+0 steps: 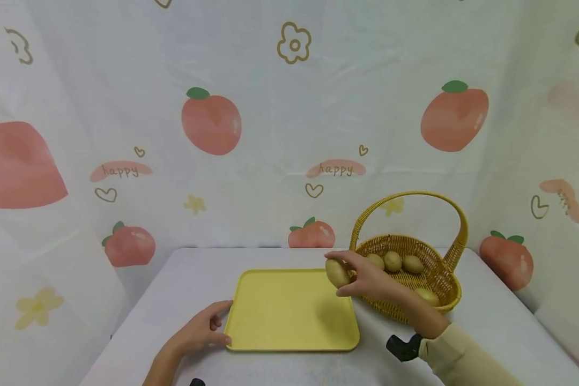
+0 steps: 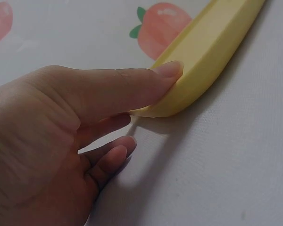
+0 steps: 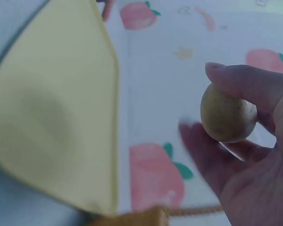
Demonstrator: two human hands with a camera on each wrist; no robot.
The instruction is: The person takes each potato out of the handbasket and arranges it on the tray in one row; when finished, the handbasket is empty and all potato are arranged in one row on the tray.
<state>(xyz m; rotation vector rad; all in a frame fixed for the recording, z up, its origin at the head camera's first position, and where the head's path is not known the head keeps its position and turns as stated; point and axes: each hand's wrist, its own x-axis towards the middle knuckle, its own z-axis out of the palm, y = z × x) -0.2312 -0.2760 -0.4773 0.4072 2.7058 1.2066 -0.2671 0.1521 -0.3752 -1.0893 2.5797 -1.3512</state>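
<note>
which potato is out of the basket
The potato held in the right hand; the four others in view all lie in the basket.

Head view: from behind and above the left hand (image 1: 199, 329) and right hand (image 1: 370, 279), well back, facing forward and down. Wrist views: close, each facing past its hand. All share the yellow tray (image 1: 289, 313).
</note>
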